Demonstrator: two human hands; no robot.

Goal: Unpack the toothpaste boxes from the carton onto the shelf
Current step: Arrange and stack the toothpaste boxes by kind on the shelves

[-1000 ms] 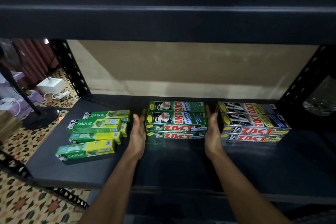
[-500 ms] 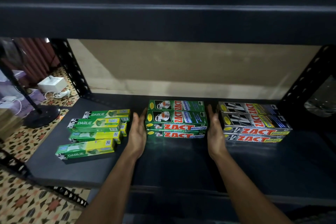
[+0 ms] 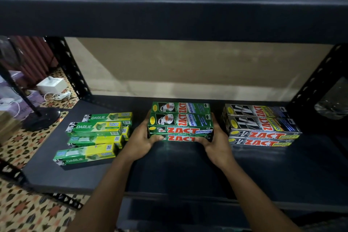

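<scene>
Dark shelf (image 3: pixel 188 171), mid-span: your left hand (image 3: pixel 140 138) and right hand (image 3: pixel 216 141) clamp the green ZACT stack (image 3: pixel 180 122) by its ends, likely squaring it between DARLIE boxes (image 3: pixel 96 130) and silver ZACT stack (image 3: pixel 261 128).

Both hands — left (image 3: pixel 140 138), right (image 3: pixel 216 140) — gripping green Zact stack (image 3: pixel 180 122), dark shelf (image 3: pixel 169 171), Darlie boxes (image 3: pixel 94 133) beside
</scene>
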